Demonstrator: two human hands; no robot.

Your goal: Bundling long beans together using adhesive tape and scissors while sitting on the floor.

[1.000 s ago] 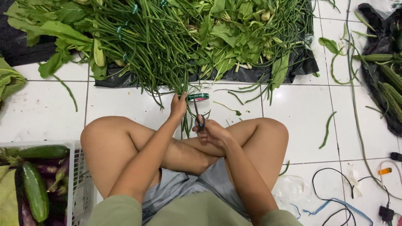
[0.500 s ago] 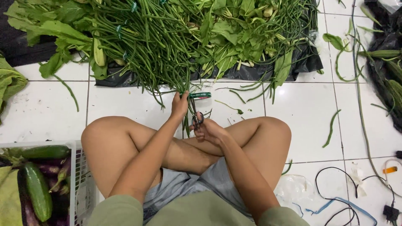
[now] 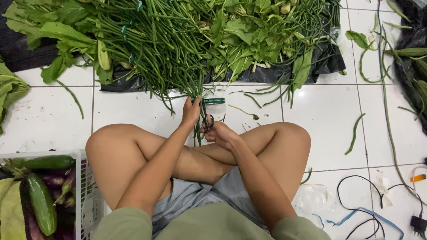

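Note:
I sit cross-legged on a white tiled floor. My left hand grips a bundle of long green beans near their cut ends, where a strip of green tape sticks out to the right. My right hand holds small dark scissors just below the left hand, against the bean ends that hang down between my knees. The bundle runs up into a big heap of long beans and leafy greens lying on black plastic sheeting.
A white crate at the lower left holds cucumbers and purple eggplants. Loose beans lie on the tiles to the right, beside another black bag of greens. Cables and clear plastic lie at the lower right.
Both hands stay at the bean bundle; the right hand with the scissors has shifted slightly at the bean ends. The view has moved a little.

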